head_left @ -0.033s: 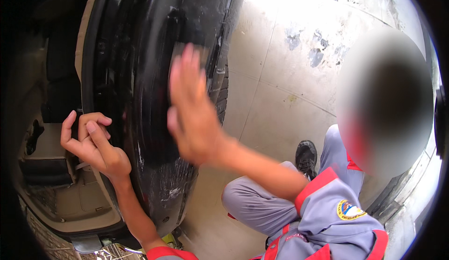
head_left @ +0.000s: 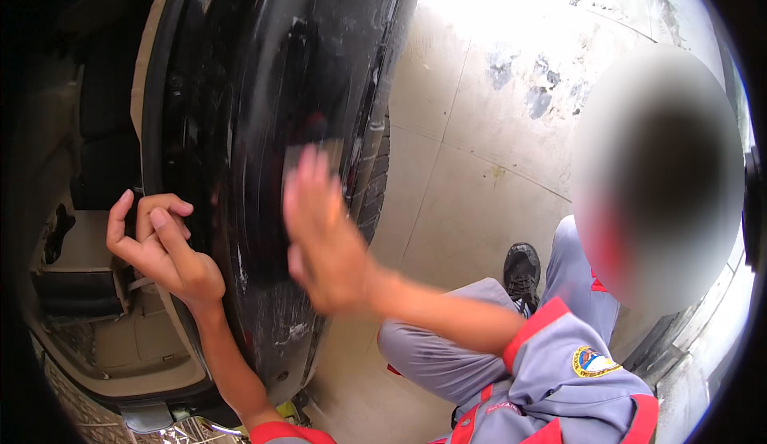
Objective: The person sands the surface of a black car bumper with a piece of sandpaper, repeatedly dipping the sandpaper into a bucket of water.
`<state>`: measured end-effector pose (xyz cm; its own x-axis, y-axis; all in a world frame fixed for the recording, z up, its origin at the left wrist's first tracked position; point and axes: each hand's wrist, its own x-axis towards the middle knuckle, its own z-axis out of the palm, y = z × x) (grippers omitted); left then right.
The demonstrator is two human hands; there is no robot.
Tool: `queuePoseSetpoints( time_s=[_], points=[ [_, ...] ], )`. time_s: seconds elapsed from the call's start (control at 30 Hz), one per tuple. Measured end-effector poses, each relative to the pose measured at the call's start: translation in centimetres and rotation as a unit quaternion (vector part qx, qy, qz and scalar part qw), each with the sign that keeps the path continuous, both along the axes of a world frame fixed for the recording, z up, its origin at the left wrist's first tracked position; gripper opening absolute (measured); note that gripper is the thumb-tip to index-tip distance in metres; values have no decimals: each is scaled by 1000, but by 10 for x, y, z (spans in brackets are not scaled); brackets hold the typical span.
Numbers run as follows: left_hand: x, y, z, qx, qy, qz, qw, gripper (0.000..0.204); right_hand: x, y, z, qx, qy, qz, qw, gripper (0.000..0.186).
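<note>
My right hand (head_left: pixel 323 244) lies with its fingers stretched along a black car body panel (head_left: pixel 272 109), pressing a thin grey-brown sheet (head_left: pixel 316 153), which looks like sandpaper, against the surface. Motion smears the fingers, and they cover most of the sheet. White scuffs and pale dusty marks show on the panel. Over the panel's inner edge, beside the car's opening, my left hand (head_left: pixel 164 244) hangs palm up. Its fingers are loosely bent and apart, with nothing in them.
A tyre (head_left: pixel 374 192) shows beside the panel. On the left is the car's beige and black interior (head_left: pixel 136 328). My shoe (head_left: pixel 522 272) stands on the pale tiled floor (head_left: pixel 447 180), which has dark stains further off. A blurred oval hides the right side.
My right hand has slid nearer along the panel, and the sheet has moved with it. My left hand stays almost where it was.
</note>
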<state>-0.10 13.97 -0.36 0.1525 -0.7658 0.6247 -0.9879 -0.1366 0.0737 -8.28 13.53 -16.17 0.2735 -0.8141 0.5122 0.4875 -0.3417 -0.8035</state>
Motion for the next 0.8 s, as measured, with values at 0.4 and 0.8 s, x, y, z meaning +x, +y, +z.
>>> queuePoseSetpoints(
  time_s=[0.4, 0.8],
  points=[
    [-2, 5, 4, 4, 21, 5, 1000, 32, -6, 65, -12, -111, -39, 48, 992, 61],
    [8, 11, 7, -9, 33, -47, 998, 25, 3, 6, 11, -103, -56, -3, 993, 64]
  ],
)
